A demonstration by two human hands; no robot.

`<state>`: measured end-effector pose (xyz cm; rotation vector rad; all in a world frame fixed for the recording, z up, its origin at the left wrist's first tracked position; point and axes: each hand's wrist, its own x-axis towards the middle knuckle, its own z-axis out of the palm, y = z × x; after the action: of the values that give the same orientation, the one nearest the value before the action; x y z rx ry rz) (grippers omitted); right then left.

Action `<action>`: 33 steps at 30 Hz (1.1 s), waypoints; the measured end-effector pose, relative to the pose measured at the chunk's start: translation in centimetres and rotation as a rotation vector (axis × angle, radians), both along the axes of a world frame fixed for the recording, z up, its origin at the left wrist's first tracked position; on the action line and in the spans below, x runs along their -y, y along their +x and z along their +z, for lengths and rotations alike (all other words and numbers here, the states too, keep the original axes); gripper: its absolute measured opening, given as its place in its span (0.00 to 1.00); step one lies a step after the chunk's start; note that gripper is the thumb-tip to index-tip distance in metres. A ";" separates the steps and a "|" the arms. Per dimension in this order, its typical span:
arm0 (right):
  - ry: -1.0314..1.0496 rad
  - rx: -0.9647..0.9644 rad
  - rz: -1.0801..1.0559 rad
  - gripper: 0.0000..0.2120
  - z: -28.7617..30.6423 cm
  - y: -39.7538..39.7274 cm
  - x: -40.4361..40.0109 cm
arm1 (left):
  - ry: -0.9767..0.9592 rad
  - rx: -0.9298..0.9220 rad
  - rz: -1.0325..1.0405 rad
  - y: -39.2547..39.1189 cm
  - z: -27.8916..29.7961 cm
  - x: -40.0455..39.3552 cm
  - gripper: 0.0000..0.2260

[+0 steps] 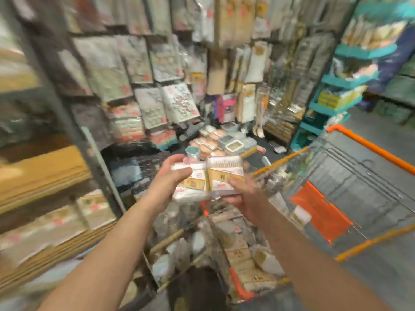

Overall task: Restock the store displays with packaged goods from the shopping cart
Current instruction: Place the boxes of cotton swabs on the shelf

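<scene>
The view is blurred by motion. My left hand (166, 185) grips the left side of a bundle of clear-wrapped packs with cream and gold labels (211, 178). My right hand (244, 196) holds the same bundle from below on its right side. The bundle hangs above the front of the shopping cart (368, 144), which has orange rails and wire sides. Below my hands the cart's basket is full of several more packaged goods (235, 250). The display wall (139, 70) ahead is covered with hanging flat packets.
Low down ahead, containers and round packs (220, 142) sit on a dark base. A teal shelf unit (332, 86) stands at the right. Wooden shelves (45, 176) with boxed packs run along the left. An orange flap (318, 212) hangs inside the cart.
</scene>
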<state>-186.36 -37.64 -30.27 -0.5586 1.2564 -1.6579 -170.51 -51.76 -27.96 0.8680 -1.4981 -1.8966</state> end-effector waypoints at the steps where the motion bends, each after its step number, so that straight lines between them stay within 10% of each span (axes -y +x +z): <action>1: -0.031 0.012 0.038 0.19 0.9 1.8 1.2 | -0.013 -0.014 0.019 2.5 1.0 0.3 0.16; 12: -0.182 -0.301 0.438 0.20 14.4 22.6 17.5 | -0.372 -0.215 0.634 27.6 15.4 6.4 0.34; 17: -0.307 -0.418 0.467 0.23 21.0 31.0 25.4 | -0.488 -0.226 0.712 36.4 21.3 11.5 0.33; 20: -0.325 -0.446 0.429 0.41 24.3 35.2 30.0 | -0.551 -0.179 0.724 40.1 23.9 16.5 0.31; 33: -0.360 -0.716 0.261 0.38 31.3 39.4 46.6 | -0.601 0.024 0.599 46.0 27.7 36.0 0.30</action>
<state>-146.95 -84.21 1.06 -1.5708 1.2901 -1.5093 -124.47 -87.78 -0.22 0.9077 -1.4795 -0.9371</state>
